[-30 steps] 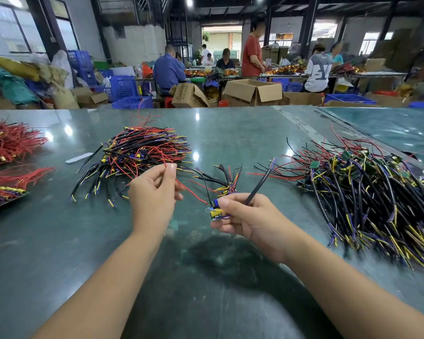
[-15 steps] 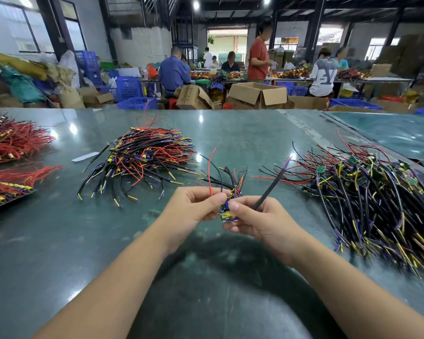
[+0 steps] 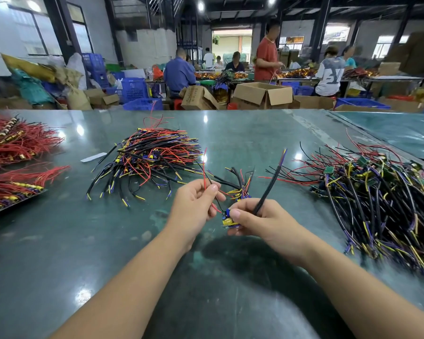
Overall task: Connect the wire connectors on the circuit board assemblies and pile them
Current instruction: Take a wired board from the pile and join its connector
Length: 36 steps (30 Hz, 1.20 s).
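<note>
Head view: the left hand pinches a red wire, while the right hand pinches a small circuit board assembly above the green bench. Finished pile at 11 o'clock, unsorted heap at 2 o'clock.

**Red, yellow and black on green**

The worktop is glossy mottled dark green. The wire heap mixes black, red, yellow and purple. The left bundles are mostly red. The held board shows blue and yellow parts.
</note>
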### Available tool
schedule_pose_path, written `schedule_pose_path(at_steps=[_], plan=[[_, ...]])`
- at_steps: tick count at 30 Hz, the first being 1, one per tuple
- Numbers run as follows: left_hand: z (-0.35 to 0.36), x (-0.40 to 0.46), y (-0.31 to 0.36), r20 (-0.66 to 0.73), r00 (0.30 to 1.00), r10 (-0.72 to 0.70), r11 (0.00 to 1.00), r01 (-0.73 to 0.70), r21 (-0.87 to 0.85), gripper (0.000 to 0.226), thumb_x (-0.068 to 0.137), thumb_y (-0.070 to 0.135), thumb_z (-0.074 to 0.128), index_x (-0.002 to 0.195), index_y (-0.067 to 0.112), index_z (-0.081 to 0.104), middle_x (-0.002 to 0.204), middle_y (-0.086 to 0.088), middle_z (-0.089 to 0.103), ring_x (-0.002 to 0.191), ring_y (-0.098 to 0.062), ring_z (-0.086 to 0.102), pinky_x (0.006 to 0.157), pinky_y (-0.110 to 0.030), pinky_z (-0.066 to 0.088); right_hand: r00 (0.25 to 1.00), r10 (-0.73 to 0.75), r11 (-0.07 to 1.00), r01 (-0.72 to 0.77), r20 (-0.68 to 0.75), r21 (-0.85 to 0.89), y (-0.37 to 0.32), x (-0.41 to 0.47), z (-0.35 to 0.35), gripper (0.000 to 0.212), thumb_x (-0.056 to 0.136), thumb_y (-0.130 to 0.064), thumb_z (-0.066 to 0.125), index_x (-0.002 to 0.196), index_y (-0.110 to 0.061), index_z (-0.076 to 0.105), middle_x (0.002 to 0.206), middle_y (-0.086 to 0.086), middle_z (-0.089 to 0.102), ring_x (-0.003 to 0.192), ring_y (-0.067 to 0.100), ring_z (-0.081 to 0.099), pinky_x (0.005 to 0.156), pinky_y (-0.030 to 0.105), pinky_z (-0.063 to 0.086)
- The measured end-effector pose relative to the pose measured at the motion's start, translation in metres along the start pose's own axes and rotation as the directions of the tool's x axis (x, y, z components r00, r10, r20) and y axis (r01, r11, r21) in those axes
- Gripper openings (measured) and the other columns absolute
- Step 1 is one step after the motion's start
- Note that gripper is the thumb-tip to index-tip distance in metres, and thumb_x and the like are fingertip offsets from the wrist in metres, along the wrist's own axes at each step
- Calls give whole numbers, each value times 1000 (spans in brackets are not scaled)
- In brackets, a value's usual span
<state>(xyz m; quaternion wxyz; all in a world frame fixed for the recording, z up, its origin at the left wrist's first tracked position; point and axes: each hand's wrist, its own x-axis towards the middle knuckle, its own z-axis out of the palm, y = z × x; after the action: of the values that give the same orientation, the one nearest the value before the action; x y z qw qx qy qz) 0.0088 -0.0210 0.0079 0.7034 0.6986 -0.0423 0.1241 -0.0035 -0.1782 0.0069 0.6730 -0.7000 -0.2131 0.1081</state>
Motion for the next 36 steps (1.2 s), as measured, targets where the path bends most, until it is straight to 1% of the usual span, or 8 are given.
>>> schedule_pose_path(at_steps=[9, 17, 20, 23, 26, 31, 33, 36], plan=[[-15, 11, 1, -235, 968, 87, 996, -85, 18, 23, 95, 10, 52, 77, 17, 65, 62, 6, 70, 35, -2, 36, 39, -11, 33, 989, 40, 998, -32, 143, -60, -4, -6, 6, 10, 92, -9, 57, 86, -10, 65, 76, -4, 69, 74, 16, 69, 75, 26, 56], [-19, 13, 1, -269, 960, 81, 997, -80, 13, 22, 97, 13, 50, 84, 20, 67, 63, 8, 70, 34, -2, 37, 41, -11, 35, 963, 104, 992, -82, 250, -97, -8, -10, 2, 11, 92, -8, 56, 87, -11, 66, 80, -2, 71, 73, 14, 68, 71, 23, 54], [-16, 12, 3, -253, 966, 47, 998, -58, -36, 23, 98, 13, 49, 85, 19, 67, 62, 7, 70, 34, -2, 38, 40, -12, 35, 952, 137, 990, -119, 272, -81, -11, -9, -5, 6, 87, -15, 61, 87, -12, 65, 81, -2, 70, 74, 15, 67, 75, 28, 56], [-14, 9, 4, -223, 973, -59, 987, 24, -156, 24, 99, 13, 47, 86, 17, 67, 60, 4, 69, 35, -2, 39, 38, -11, 34, 935, 173, 985, -160, 309, -66, -13, -9, -19, 15, 80, -23, 62, 88, -11, 66, 84, -1, 70, 78, 18, 66, 83, 35, 54], [-13, 7, 4, -181, 967, -181, 943, 119, -309, 24, 98, 14, 47, 85, 16, 67, 59, 2, 68, 35, -2, 42, 36, -10, 33, 935, 167, 986, -160, 312, -51, -10, -11, -22, 15, 80, -23, 62, 88, -10, 65, 84, 0, 70, 78, 17, 65, 78, 30, 56], [-19, 13, 6, -110, 954, -277, 783, 158, -601, 31, 101, 34, 40, 110, 9, 55, 78, -4, 71, 43, -5, 50, 39, -12, 41, 1000, 22, 997, -22, -1, 75, -9, -5, -26, 20, 77, -24, 61, 85, -6, 64, 70, -2, 66, 60, 11, 57, 54, 19, 45], [-17, 11, 5, 27, 945, -327, 771, 283, -570, 46, 94, 48, 43, 119, 9, 48, 91, -7, 70, 50, -7, 57, 44, -15, 48, 996, 6, 991, 5, -86, 131, -9, -4, -29, 21, 76, -23, 62, 86, -4, 63, 67, -2, 64, 57, 12, 55, 52, 19, 44], [-9, 1, 5, 272, 911, -309, 866, 388, -315, 59, 71, 53, 60, 112, 10, 59, 86, -4, 71, 59, -9, 62, 53, -19, 53, 995, 15, 994, -3, -99, 112, -6, -4, -29, 22, 75, -22, 63, 87, -3, 64, 68, 1, 62, 57, 12, 55, 56, 20, 48]])
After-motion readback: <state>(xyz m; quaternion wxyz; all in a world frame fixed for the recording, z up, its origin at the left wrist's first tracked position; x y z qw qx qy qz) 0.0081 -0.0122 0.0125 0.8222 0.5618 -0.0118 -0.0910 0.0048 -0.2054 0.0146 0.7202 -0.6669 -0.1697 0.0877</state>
